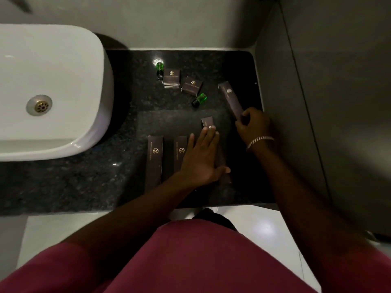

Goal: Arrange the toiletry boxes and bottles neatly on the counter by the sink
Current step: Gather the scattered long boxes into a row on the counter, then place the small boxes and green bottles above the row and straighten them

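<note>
Dark brown toiletry boxes with gold logos lie on the black granite counter [84, 182]. Two long boxes [154, 161] [179, 151] lie side by side near the front. My left hand [201, 159] rests flat, fingers spread, on a third long box [208, 122] beside them, hiding most of it. My right hand [254, 125] is closed around the near end of another long box [229, 98] that lies slanted at the right. Two small square boxes [171, 77] [192, 85] sit farther back. One green bottle [159, 69] lies behind them, and another green bottle [199, 100] lies tipped in the middle.
A white basin [53, 92] with a brass drain stands on the counter's left part. A grey wall [317, 81] closes the right side and a light wall runs along the back. The counter's front edge is just before my body.
</note>
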